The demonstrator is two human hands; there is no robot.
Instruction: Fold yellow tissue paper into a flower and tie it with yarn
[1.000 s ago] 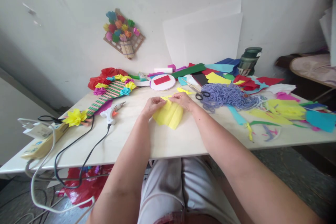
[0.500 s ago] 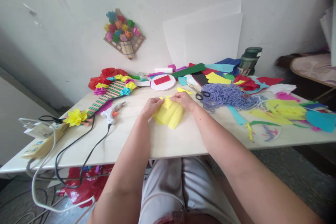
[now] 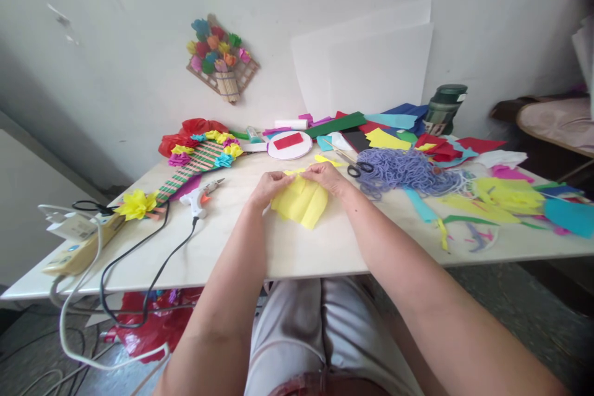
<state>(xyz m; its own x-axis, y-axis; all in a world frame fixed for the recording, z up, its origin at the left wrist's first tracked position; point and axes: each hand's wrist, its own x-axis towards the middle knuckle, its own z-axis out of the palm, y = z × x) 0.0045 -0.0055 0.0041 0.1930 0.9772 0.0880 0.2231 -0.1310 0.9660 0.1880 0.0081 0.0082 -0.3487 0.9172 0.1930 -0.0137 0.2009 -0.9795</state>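
Observation:
A piece of yellow crepe paper [image 3: 301, 203] hangs between my two hands above the table, its upper edge gathered and its lower part spread out. My left hand [image 3: 271, 188] pinches the upper left corner. With fingers closed, my right hand [image 3: 327, 177] grips the upper right part. Just beyond the hands lies a small yellow scrap [image 3: 327, 160]. Black-handled scissors [image 3: 360, 169] rest to the right of my right hand. Further back is a white oval card [image 3: 290, 150] with a red rectangle [image 3: 288, 140] on it.
Purple yarn [image 3: 403, 170] and coloured paper scraps cover the table's right side. At left are a glue gun [image 3: 197, 199], a striped piece with paper flowers [image 3: 195, 164] and a power strip [image 3: 83, 247] with cables. A dark green bottle [image 3: 444, 110] stands at the back right.
The yellow crepe paper's lower part has spread slightly wider to the right, and its folded top edge looks flatter. Both hands keep their pinch; the view has shifted slightly.

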